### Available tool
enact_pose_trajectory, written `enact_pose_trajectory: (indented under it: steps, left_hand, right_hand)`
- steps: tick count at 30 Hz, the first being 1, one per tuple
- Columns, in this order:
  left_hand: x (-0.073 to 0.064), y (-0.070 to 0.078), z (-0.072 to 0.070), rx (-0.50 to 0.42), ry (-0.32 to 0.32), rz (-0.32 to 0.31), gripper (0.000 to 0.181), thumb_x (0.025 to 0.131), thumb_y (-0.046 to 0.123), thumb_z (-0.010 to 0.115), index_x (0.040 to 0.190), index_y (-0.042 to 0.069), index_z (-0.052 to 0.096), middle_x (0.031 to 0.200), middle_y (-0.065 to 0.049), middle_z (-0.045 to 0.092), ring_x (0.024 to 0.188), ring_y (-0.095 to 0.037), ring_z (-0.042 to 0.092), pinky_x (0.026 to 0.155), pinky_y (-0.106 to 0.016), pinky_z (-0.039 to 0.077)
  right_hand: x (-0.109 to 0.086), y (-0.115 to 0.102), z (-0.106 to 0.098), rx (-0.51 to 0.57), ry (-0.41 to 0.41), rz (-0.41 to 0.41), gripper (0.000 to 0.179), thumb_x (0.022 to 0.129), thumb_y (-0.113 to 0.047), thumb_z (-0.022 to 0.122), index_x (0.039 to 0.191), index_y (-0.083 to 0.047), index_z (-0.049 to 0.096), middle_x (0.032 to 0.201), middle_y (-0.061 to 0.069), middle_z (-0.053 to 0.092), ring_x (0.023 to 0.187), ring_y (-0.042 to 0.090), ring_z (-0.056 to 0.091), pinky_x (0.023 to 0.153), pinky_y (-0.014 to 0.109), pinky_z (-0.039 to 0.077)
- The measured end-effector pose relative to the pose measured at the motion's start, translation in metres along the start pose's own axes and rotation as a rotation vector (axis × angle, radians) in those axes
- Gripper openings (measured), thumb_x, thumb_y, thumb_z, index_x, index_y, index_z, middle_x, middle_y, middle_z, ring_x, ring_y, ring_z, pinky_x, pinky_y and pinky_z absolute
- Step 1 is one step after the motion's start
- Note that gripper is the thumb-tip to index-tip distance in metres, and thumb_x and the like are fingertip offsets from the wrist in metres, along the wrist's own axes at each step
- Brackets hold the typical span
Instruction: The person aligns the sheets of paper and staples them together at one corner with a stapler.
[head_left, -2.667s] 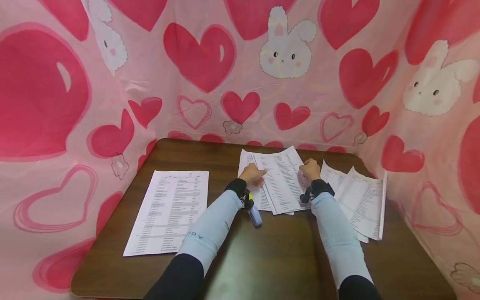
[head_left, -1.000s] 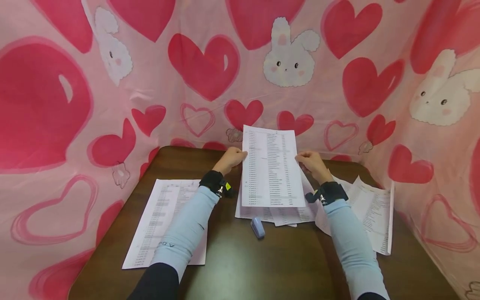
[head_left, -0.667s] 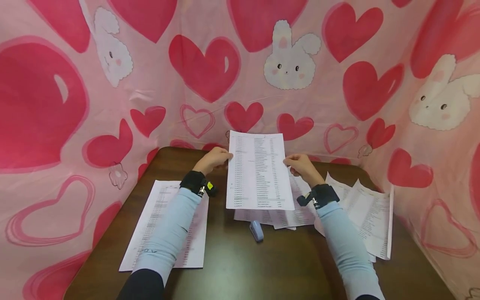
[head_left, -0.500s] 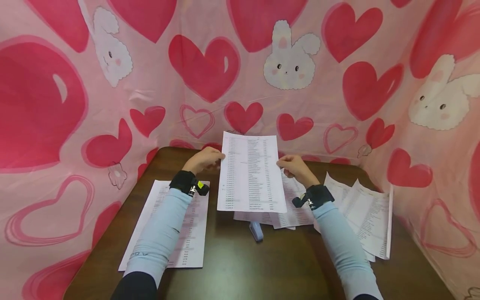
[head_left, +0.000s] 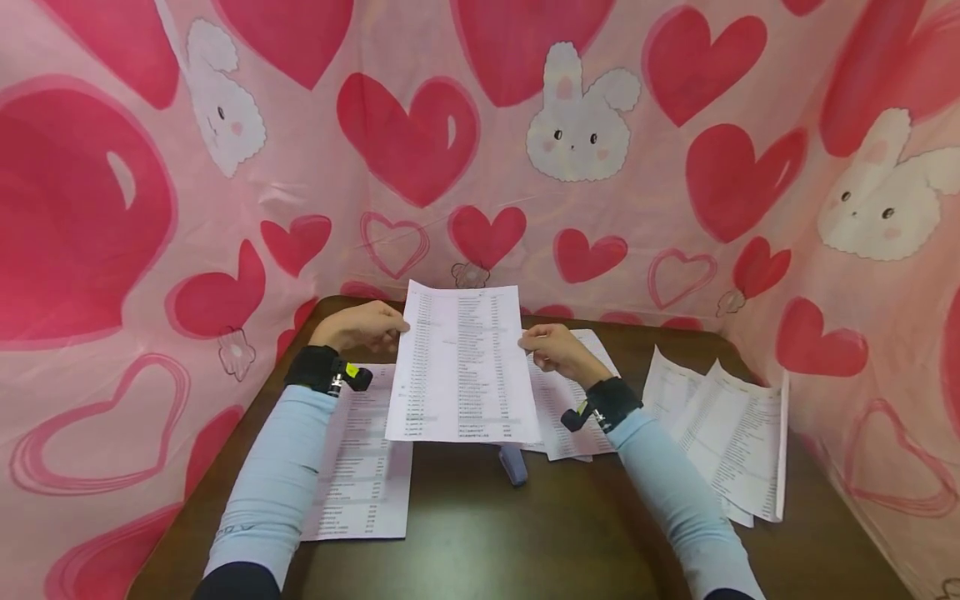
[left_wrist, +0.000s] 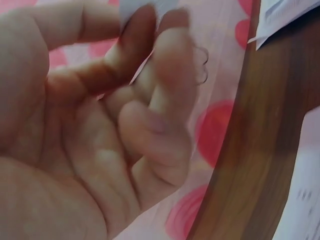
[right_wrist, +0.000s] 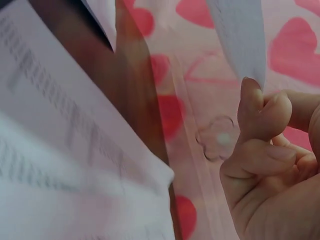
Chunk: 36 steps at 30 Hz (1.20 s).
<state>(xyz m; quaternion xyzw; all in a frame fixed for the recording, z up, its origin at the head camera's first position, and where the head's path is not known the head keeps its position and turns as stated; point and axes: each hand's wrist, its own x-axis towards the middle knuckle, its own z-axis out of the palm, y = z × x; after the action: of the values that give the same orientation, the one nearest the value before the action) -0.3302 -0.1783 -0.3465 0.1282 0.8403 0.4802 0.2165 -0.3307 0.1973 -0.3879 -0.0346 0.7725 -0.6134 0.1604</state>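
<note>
A printed sheet of paper (head_left: 465, 375) is held up above the table, tilted toward me. My left hand (head_left: 365, 326) pinches its left edge between thumb and fingertips, and my right hand (head_left: 555, 348) pinches the right edge. In the left wrist view, a corner of the paper (left_wrist: 145, 6) shows between the thumb and index finger of the left hand (left_wrist: 115, 100). The right wrist view has the paper (right_wrist: 242, 40) rising from the fingertips of the right hand (right_wrist: 275, 145). Below the sheet's lower edge, a small lilac stapler-like object (head_left: 513, 465) is partly covered.
At the left lies a stack of printed pages (head_left: 363, 492), overlapped by the held sheet and left arm. More printed sheets (head_left: 577, 417) lie behind the right hand. Curled pages (head_left: 723, 433) stand farther right. A pink heart-patterned cloth (head_left: 465, 167) surrounds the brown table (head_left: 487, 533).
Both hands first worked at the middle papers, then lifted one sheet. Holding it by both edges, they have carried it left, now partly over the left stack, and slightly lower.
</note>
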Motion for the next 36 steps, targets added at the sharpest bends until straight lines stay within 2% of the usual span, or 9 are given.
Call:
enact_pose_trajectory:
  steps: [4,7,10,14,17,20,29,33,36]
  left_hand:
    - [-0.011,-0.002,-0.008,-0.055,-0.066,-0.059,0.028,0.093,0.026,0.066,0.115,0.009,0.073,0.109,-0.01,0.072,0.072,-0.027,0.064,0.065,-0.028,0.051]
    - [-0.013,-0.006,-0.013,-0.088,-0.078,-0.082,0.031,0.09,0.03,0.07,0.113,0.011,0.074,0.114,-0.01,0.071,0.08,-0.03,0.067,0.07,-0.031,0.054]
    - [-0.013,-0.01,-0.014,-0.139,-0.058,-0.069,0.034,0.091,0.032,0.069,0.119,0.013,0.071,0.118,-0.01,0.07,0.09,-0.033,0.07,0.073,-0.033,0.056]
    - [-0.014,-0.015,-0.014,-0.138,0.031,-0.052,0.04,0.093,0.035,0.065,0.128,0.017,0.065,0.12,-0.008,0.07,0.097,-0.033,0.07,0.075,-0.034,0.054]
    - [-0.015,-0.02,-0.017,-0.053,0.119,-0.046,0.044,0.092,0.038,0.065,0.131,0.017,0.063,0.119,-0.008,0.07,0.095,-0.03,0.067,0.07,-0.03,0.05]
    - [-0.018,-0.026,-0.021,-0.015,0.164,-0.047,0.045,0.093,0.039,0.064,0.131,0.016,0.063,0.119,-0.009,0.069,0.094,-0.03,0.065,0.063,-0.026,0.048]
    - [-0.027,-0.043,-0.035,-0.102,0.115,-0.15,0.049,0.094,0.036,0.064,0.132,0.006,0.061,0.113,-0.012,0.071,0.078,-0.025,0.067,0.053,-0.021,0.039]
    - [-0.033,-0.05,-0.042,-0.104,0.114,-0.15,0.049,0.094,0.034,0.064,0.133,0.005,0.06,0.113,-0.011,0.072,0.081,-0.026,0.07,0.064,-0.025,0.052]
    - [-0.037,-0.054,-0.047,-0.079,0.102,-0.133,0.049,0.094,0.034,0.064,0.133,0.003,0.059,0.113,-0.01,0.072,0.084,-0.028,0.071,0.066,-0.026,0.053]
  right_hand:
    - [0.0,0.001,0.013,0.056,-0.021,0.025,0.011,0.09,-0.013,0.069,0.097,-0.005,0.064,0.076,0.006,0.061,0.047,0.012,0.044,0.045,0.023,0.033]
    - [0.001,0.0,0.02,0.084,-0.037,0.033,0.01,0.09,-0.012,0.068,0.097,-0.006,0.064,0.074,0.004,0.06,0.047,0.011,0.045,0.045,0.022,0.034]
    - [0.002,-0.001,0.025,0.105,-0.042,0.054,0.009,0.09,-0.011,0.068,0.096,-0.006,0.064,0.072,0.003,0.06,0.047,0.011,0.046,0.044,0.021,0.034]
    - [0.001,-0.001,0.034,0.122,-0.058,0.075,0.006,0.09,-0.01,0.068,0.094,-0.007,0.064,0.072,0.002,0.059,0.045,0.011,0.046,0.044,0.021,0.034]
    - [0.0,-0.001,0.041,0.128,-0.083,0.076,0.005,0.09,-0.009,0.068,0.093,-0.007,0.064,0.072,0.003,0.058,0.044,0.01,0.045,0.043,0.022,0.033]
    - [0.0,-0.001,0.049,0.113,-0.111,0.082,0.007,0.09,-0.009,0.068,0.095,-0.006,0.064,0.074,0.005,0.059,0.043,0.01,0.045,0.043,0.022,0.032]
    - [0.003,-0.001,0.069,-0.025,-0.211,0.073,0.021,0.089,-0.017,0.071,0.105,-0.005,0.068,0.088,0.013,0.066,0.043,0.012,0.048,0.043,0.023,0.032]
    - [0.004,-0.005,0.079,-0.072,-0.276,0.054,0.021,0.089,-0.019,0.071,0.104,-0.005,0.067,0.085,0.016,0.063,0.043,0.012,0.048,0.043,0.023,0.03]
    - [0.006,-0.007,0.086,-0.074,-0.304,0.051,0.019,0.089,-0.018,0.071,0.103,-0.005,0.067,0.081,0.013,0.063,0.043,0.012,0.048,0.043,0.022,0.031]
